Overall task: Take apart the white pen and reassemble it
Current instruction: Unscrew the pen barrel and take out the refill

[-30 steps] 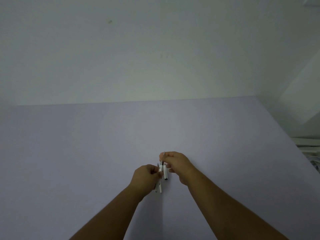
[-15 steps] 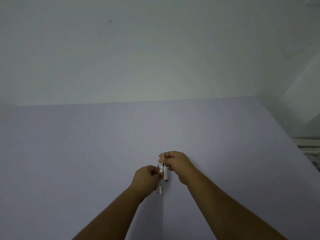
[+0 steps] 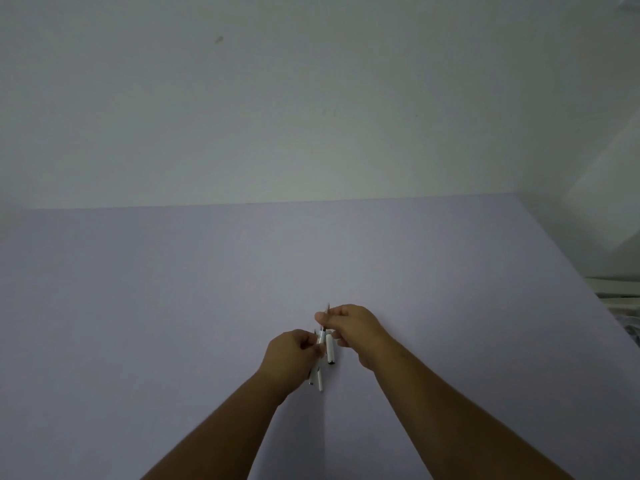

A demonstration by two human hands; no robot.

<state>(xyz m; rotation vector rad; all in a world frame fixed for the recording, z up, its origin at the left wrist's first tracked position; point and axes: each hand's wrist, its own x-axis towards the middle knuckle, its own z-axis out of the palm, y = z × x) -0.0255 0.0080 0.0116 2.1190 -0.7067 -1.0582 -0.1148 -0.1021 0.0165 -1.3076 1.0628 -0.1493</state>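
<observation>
Over a pale lilac table (image 3: 173,306), left hand (image 3: 291,355) curled round white pen pieces (image 3: 319,379) poking out below its fist; right hand (image 3: 353,327) just beside, pinching a thin dark-tipped refill (image 3: 325,320); another white tube (image 3: 330,349) hanging between the hands; wall behind.

Both hands up front, knuckles toward the camera, working close together.

Left hand (image 3: 289,355) sits lower and nearer, fingers curled into a loose fist, thumb and fingertips pinched toward the right. Right hand (image 3: 349,327) is slightly higher and farther out, fingers curled, thumb and forefinger pinched toward the left. Fingertips of the two hands nearly meet. Both forearms bare, angling in from the bottom edge, converging at the wrists.
</observation>
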